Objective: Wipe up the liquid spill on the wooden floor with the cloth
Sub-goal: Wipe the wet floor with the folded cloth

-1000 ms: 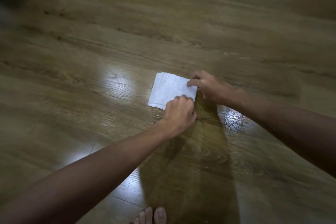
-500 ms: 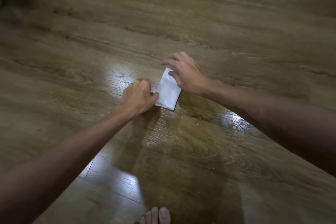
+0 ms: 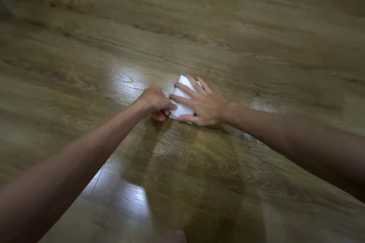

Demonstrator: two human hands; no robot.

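Observation:
A folded white cloth (image 3: 182, 104) lies on the wooden floor (image 3: 197, 25) near the middle of the head view. My right hand (image 3: 199, 104) lies flat on top of it with fingers spread and straight. My left hand (image 3: 157, 102) sits at the cloth's left edge with fingers curled, seemingly pinching the near left corner. A wet glistening patch of liquid (image 3: 245, 134) shows on the floor just right of and below the cloth, partly under my right forearm.
Bare toes (image 3: 174, 235) show at the bottom edge, blurred. Bright light reflections lie on the boards left of the cloth and near the bottom. A dark blurred shape sits in the top left corner.
The cloth has gone from a wide open rectangle to a narrower folded one. My right hand moved from its right edge over onto its top and flattened. My left hand shifted to its left side.

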